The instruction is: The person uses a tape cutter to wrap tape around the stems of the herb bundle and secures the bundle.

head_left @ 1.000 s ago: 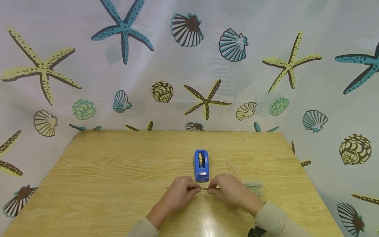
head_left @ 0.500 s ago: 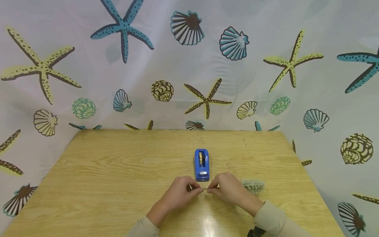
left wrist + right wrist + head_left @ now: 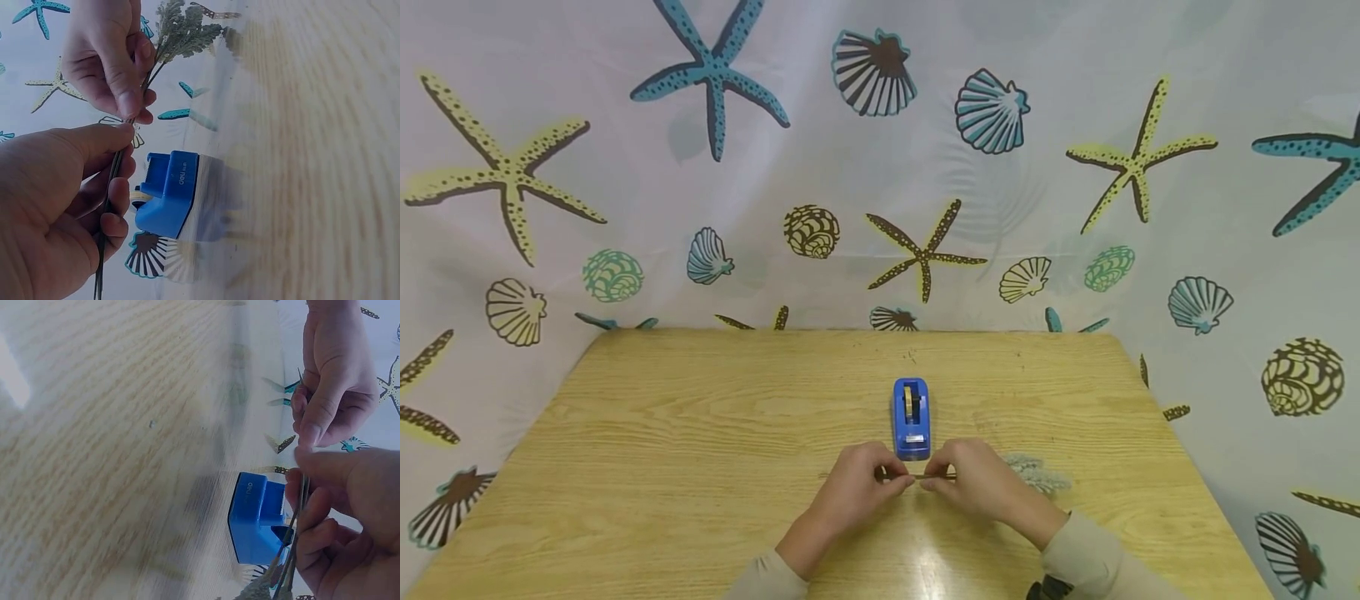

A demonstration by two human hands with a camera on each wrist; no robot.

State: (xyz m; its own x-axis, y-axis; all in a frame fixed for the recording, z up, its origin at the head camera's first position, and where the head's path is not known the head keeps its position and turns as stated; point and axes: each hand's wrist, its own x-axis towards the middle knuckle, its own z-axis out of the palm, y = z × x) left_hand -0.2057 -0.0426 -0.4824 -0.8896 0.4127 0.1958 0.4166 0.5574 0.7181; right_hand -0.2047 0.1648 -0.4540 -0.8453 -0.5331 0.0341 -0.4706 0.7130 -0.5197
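Head view: flower stems (image 3: 115, 169), long axis nine to three o'clock, pinched in the curled fingers of left hand (image 3: 859, 481) and right hand (image 3: 973, 475); flower heads (image 3: 1036, 472) at three o'clock, right hand nearer; tape dispenser (image 3: 913, 425) at twelve.

Right wrist view crops sprig heads (image 3: 257, 590); left wrist view cuts off stems (image 3: 100, 257), tape roll (image 3: 139, 196) partly hidden behind tape dispenser (image 3: 178, 190).

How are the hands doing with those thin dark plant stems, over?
Left hand and right hand both pinching thin dark plant stems. Grey-green leafy tops jutting past right hand. Blue plastic tape dispenser close ahead, nothing seen blocking.
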